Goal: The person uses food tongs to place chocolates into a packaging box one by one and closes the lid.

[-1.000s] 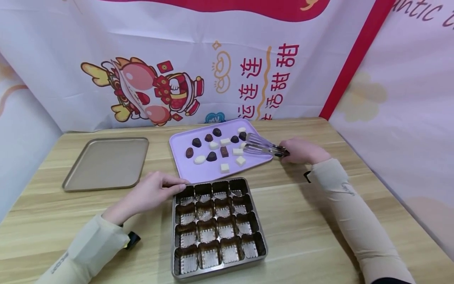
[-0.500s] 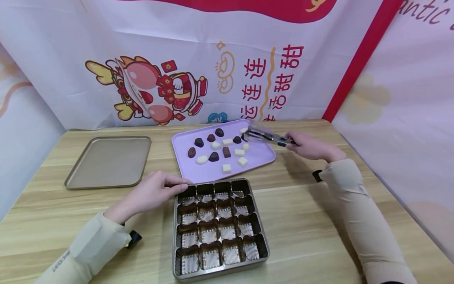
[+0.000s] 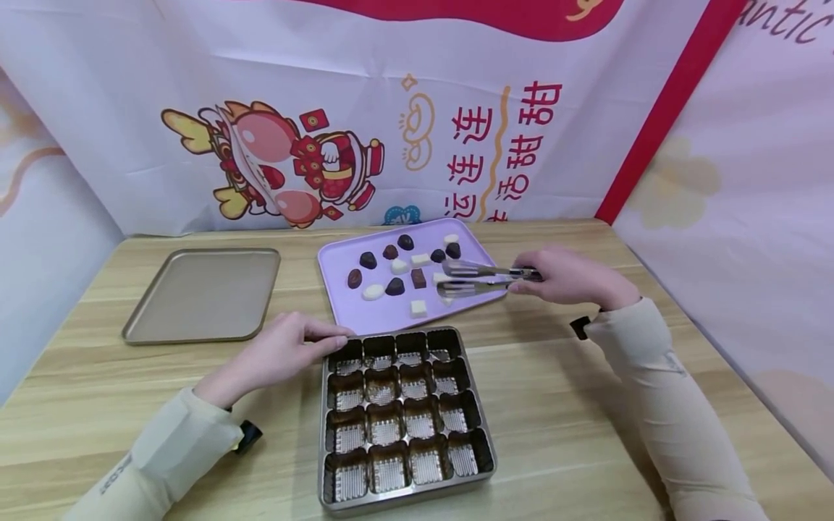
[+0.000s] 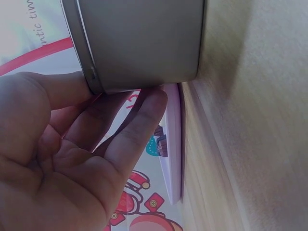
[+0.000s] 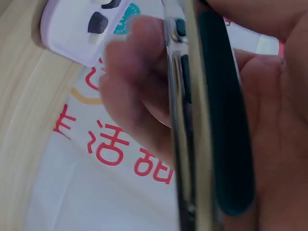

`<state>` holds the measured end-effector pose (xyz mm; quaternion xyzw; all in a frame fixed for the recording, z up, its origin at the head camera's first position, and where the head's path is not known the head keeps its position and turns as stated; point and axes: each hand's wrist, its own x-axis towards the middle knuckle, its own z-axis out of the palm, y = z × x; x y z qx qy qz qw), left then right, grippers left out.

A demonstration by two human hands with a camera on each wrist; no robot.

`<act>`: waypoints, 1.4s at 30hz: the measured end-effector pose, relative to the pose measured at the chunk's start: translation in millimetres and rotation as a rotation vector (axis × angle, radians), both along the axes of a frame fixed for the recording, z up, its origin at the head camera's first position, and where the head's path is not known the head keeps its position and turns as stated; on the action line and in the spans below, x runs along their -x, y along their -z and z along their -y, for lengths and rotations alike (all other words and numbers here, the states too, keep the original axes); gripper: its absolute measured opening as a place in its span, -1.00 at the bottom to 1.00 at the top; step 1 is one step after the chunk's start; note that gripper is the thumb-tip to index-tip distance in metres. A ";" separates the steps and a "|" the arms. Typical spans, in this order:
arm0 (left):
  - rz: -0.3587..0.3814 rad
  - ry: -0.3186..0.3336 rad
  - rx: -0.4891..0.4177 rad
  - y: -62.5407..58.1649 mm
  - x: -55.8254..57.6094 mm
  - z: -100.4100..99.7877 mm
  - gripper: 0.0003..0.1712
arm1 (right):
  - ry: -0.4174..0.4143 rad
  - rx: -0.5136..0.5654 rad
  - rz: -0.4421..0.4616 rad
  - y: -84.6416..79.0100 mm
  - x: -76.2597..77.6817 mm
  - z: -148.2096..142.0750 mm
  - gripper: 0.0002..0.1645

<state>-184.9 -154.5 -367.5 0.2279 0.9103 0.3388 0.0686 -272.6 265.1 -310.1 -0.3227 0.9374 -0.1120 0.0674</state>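
My left hand (image 3: pixel 287 351) pinches the far left corner of a square brown metal box (image 3: pixel 407 497), whose compartments hold no chocolates. In the left wrist view my thumb lies on the rim of the box (image 4: pixel 139 43), with fingers behind its wall. My right hand (image 3: pixel 567 278) grips metal tongs (image 3: pixel 525 273) with dark green handle grips (image 5: pixel 228 120). The tongs' slotted ends are apart, over the right side of a lilac tray (image 3: pixel 358 312), overlapping white chocolates there. Several dark, brown and white chocolates (image 3: pixel 394 286) lie on this tray.
A flat bronze baking tray (image 3: pixel 202 297) lies at the left of the wooden table (image 3: pixel 573 434). Behind the table hangs a printed white cloth (image 3: pixel 293 43), close to the lilac tray's far edge.
The tongs went back toward the lilac tray's far right with their ends close together, then came nearer, ends apart again. My left hand has stayed at the box corner.
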 end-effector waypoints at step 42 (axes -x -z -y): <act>0.129 0.111 -0.055 3.1 4.3 10.1 -0.67 | -0.084 -0.020 -0.083 14.1 -0.6 15.2 -0.85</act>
